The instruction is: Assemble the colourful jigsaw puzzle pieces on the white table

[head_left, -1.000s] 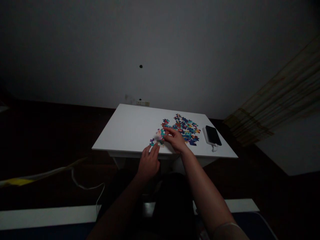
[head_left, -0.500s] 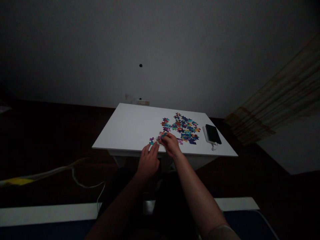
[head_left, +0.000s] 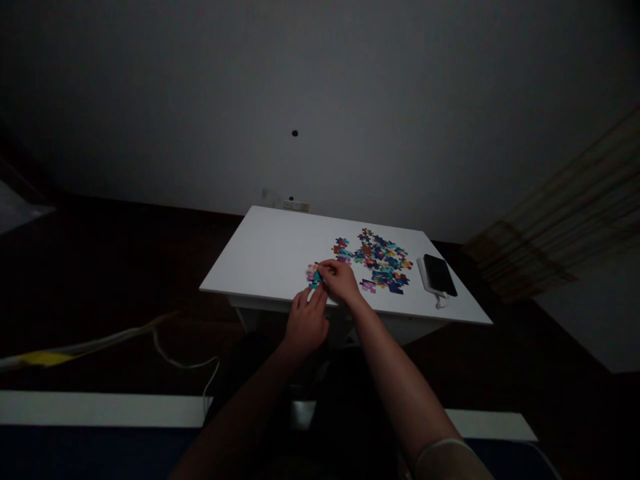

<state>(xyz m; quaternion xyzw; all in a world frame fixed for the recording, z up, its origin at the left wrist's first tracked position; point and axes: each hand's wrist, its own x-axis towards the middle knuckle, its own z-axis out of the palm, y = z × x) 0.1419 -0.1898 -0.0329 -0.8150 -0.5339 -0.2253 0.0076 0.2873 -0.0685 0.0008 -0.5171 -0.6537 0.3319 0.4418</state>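
My right hand (head_left: 340, 280) pinches a teal jigsaw piece (head_left: 315, 277) at the edge of a small group of joined pieces (head_left: 313, 273), near the front of the white table (head_left: 260, 253). My left hand (head_left: 306, 323) sits just below it at the table's front edge, fingers apart and holding nothing. To the right of both hands lies a loose heap of multicoloured jigsaw pieces (head_left: 381, 261). A lilac piece (head_left: 368, 286) lies at the heap's near side. My right hand partly hides the small group.
A black phone (head_left: 438, 275) lies on a white power bank (head_left: 423, 275) at the table's right, with a short white cable (head_left: 440, 303). A wall socket plate (head_left: 296, 206) sits behind the table. A white cable (head_left: 185, 365) crosses the dark floor at left; a woven blind (head_left: 550, 227) hangs at right.
The view has shifted, moving the table rightward in the frame. My right hand has drawn closer to my left, and the lilac piece now lies apart at the heap's near side.
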